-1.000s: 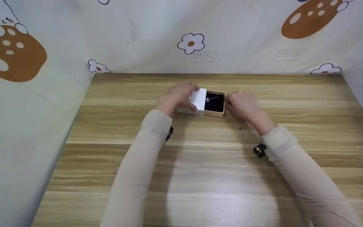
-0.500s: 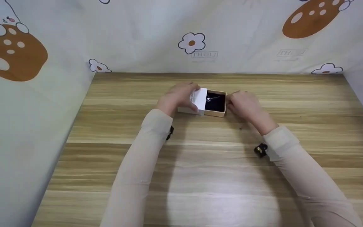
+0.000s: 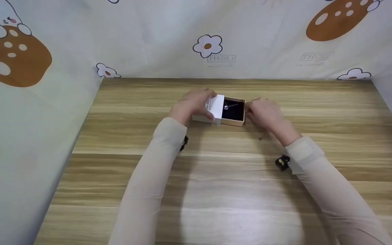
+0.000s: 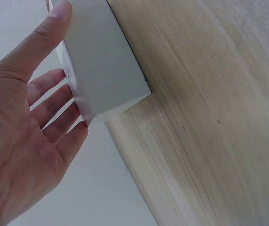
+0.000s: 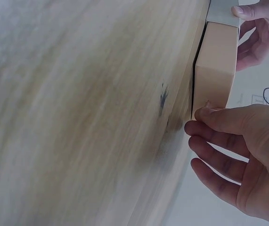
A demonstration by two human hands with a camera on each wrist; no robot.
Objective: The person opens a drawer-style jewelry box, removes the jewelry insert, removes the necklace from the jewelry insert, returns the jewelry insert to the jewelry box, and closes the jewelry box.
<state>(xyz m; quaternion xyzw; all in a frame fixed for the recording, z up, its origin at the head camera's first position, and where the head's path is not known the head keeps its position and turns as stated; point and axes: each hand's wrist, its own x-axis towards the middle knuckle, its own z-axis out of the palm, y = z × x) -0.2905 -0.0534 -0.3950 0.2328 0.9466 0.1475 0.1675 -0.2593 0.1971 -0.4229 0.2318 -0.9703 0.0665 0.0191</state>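
Left hand [image 3: 195, 103] grips white sleeve [image 3: 218, 103] across sides; right hand [image 3: 265, 111] pinches end of tan tray [image 5: 216, 49], jutting from sleeve's right. I'd guess light, stiff card, crushable: hold sleeve by sides, tray by end.

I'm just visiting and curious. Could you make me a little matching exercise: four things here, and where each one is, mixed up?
Things
1. Left hand
2. Right hand
3. Tan tray
4. Shiny pendant

Places
A. Partly out of the white cover
B. On the dark lining
C. Gripping the white cover
D. At the tray's exposed end

Right pairs: 1-C, 2-D, 3-A, 4-B
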